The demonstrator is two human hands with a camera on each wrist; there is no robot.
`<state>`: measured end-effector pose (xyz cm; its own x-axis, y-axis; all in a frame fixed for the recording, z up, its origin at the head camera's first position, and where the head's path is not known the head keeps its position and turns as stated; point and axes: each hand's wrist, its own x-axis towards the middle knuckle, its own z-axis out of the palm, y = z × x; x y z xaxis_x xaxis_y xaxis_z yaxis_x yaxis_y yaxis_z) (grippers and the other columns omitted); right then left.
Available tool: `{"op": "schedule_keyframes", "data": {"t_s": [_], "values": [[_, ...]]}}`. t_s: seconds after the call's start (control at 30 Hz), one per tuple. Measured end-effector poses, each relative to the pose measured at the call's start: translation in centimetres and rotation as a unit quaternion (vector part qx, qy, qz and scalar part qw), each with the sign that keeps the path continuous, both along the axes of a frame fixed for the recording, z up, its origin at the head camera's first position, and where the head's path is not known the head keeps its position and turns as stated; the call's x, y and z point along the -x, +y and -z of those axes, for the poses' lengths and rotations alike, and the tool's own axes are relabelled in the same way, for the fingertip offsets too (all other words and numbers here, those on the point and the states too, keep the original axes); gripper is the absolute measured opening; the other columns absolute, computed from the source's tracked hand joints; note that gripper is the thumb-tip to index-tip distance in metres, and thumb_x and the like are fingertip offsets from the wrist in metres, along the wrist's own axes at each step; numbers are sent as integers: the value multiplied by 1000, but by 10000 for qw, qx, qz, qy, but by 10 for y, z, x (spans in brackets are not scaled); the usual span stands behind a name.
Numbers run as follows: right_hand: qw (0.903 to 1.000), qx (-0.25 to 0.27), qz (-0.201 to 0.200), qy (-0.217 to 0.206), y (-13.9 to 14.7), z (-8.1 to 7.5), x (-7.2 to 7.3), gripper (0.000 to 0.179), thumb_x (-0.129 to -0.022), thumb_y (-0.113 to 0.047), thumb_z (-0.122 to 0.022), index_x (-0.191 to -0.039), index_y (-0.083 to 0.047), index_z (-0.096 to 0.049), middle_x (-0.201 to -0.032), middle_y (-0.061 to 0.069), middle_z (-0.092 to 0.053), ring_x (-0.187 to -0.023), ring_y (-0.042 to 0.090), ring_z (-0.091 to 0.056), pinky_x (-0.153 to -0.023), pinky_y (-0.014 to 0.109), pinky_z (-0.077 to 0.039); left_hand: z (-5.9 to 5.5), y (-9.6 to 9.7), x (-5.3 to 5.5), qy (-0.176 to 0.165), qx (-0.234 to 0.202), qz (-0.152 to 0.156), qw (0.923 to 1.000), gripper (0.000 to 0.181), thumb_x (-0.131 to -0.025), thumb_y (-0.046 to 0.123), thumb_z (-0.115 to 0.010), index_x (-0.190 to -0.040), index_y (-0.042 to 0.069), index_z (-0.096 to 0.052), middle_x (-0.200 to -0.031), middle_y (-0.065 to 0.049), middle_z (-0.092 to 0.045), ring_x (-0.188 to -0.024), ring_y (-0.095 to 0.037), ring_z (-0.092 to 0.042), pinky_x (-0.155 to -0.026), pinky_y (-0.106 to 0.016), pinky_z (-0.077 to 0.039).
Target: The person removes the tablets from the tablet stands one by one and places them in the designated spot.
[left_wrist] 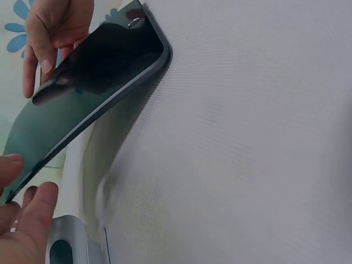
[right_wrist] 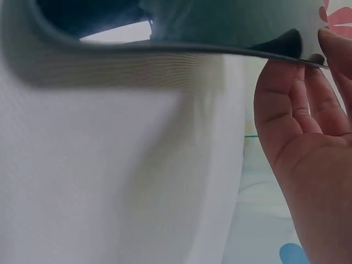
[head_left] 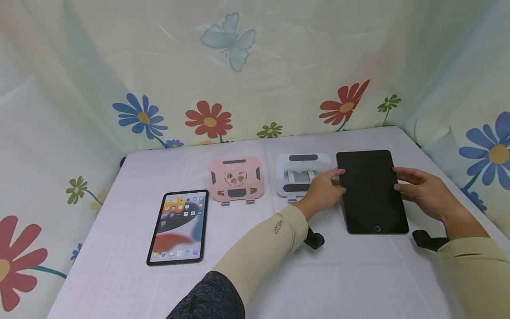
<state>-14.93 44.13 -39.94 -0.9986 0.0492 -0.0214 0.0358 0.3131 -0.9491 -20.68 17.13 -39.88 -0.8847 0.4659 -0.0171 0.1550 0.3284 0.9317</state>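
Observation:
Both hands hold a black tablet (head_left: 372, 190) with a dark screen and a round home button at its near end. My left hand (head_left: 323, 193) pinches its left edge, while the right hand (head_left: 426, 193) grips the right edge. In the left wrist view the tablet (left_wrist: 104, 71) leans at a slant, its near end low over the cloth. From the right wrist view, the fingers of the right hand (right_wrist: 302, 121) come up under the tablet's edge. A pale grey-blue tablet stand (head_left: 283, 173) lies just beyond my left hand, partly covered by it.
A pink stand (head_left: 218, 176) lies flat left of the grey one. Nearer the front left is a second tablet (head_left: 181, 230), its screen lit with app icons. White cloth covers the table (head_left: 342, 274); flower-print curtains (head_left: 279, 66) surround its back and sides.

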Motion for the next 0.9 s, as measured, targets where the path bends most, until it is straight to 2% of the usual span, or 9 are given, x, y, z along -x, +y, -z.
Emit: {"op": "schedule_keyframes", "data": {"t_s": [0.1, 0.2, 0.33, 0.47, 0.67, 0.77, 0.9], "values": [[10000, -41, 10, 12, 0, 2, 0, 43, -98, -4, -63, -126, -36, -56, -110, -31, -52, -93, -12, -58, -73, 10, -49, 0, 0, -1, 108, 240, 115, 9996, 52, -92, 3, -70, -140, 19, -60, -127, 1, -63, -101, -1, -59, -67, -16, -48], [9999, -109, 8, 14, 0, 3, -1, 44, -98, -5, -63, -130, -34, -54, -111, -32, -52, -94, -13, -58, -74, 10, -49, 1, -1, -3, 383, 452, 234, 9980, 52, -92, 3, -70, -141, 15, -59, -142, 1, -55, -94, -3, -58, -65, -14, -47], [9997, -238, 8, -47, -1, 5, -3, 45, -99, -7, -62, -137, -28, -51, -115, -29, -49, -96, -14, -55, -75, 9, -48, 4, 2, -5, 844, 761, 260, 9932, 53, -90, 3, -72, -141, 13, -59, -153, -2, -45, -87, -6, -53, -65, -12, -43], [9993, -363, 11, -86, -1, 7, -4, 49, -100, -10, -62, -145, -20, -47, -119, -25, -47, -98, -15, -52, -76, 9, -48, 7, 4, -6, 1059, 918, 214, 9899, 54, -89, 2, -73, -140, 12, -60, -154, -5, -43, -88, -6, -53, -70, -10, -41], [9999, -148, 0, -59, 0, 8, -6, 42, -98, -4, -62, -133, -26, -53, -113, -27, -51, -95, -13, -56, -75, 10, -49, 7, 5, -8, 974, 985, 155, 9902, 54, -90, 2, -73, -141, 13, -59, -156, -4, -41, -99, -7, -55, -77, -10, -41], [9995, -289, 11, -115, 0, 9, -8, 42, -99, -7, -63, -136, -23, -52, -113, -26, -50, -94, -14, -56, -76, 10, -49, 9, 7, -9, 1110, 1109, 133, 9875, 55, -89, 4, -73, -142, 14, -58, -155, -4, -42, -108, -8, -55, -82, -10, -40], [9991, -384, -6, -159, 1, 9, -9, 44, -99, -9, -63, -140, -18, -50, -113, -27, -48, -95, -15, -55, -76, 8, -48, 10, 8, -10, 1258, 1207, 100, 9846, 55, -89, 6, -74, -141, 14, -59, -153, -7, -44, -109, -8, -55, -83, -9, -38]]}}
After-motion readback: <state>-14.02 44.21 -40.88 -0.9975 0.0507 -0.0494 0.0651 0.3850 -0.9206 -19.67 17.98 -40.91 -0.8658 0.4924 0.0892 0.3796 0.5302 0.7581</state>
